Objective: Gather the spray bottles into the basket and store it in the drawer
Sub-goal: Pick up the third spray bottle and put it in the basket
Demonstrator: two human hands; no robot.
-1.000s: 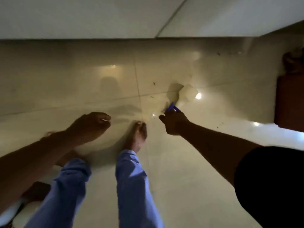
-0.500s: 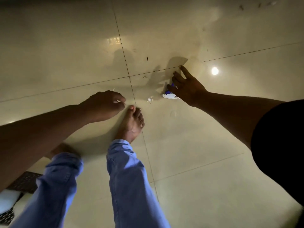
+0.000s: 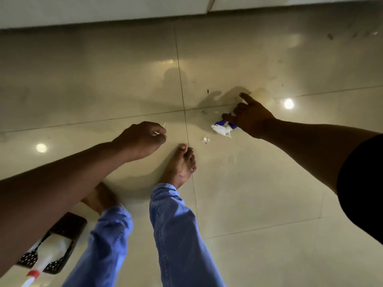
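A spray bottle lies on the tiled floor; its white and blue trigger head [image 3: 222,129] sticks out from under my right hand [image 3: 251,117], and its pale see-through body [image 3: 263,96] shows faintly beyond the fingers. My right hand rests over the bottle's neck with the fingers spread and the index finger stretched out. My left hand [image 3: 143,137] hangs above the floor in a loose fist; a thin pale sliver shows between its fingers. At the lower left stands a black perforated basket [image 3: 69,223] holding another bottle [image 3: 55,248] with a red and white head.
My bare right foot [image 3: 180,164] stands just left of the floor bottle, and the left foot [image 3: 99,198] is next to the basket. A small white scrap [image 3: 206,139] lies by the toes. A pale wall [image 3: 103,9] runs along the top.
My right hand was clenched on the bottle's neck with the bottle tilted up; its fingers have spread and the bottle lies flat. The left fist has barely moved.
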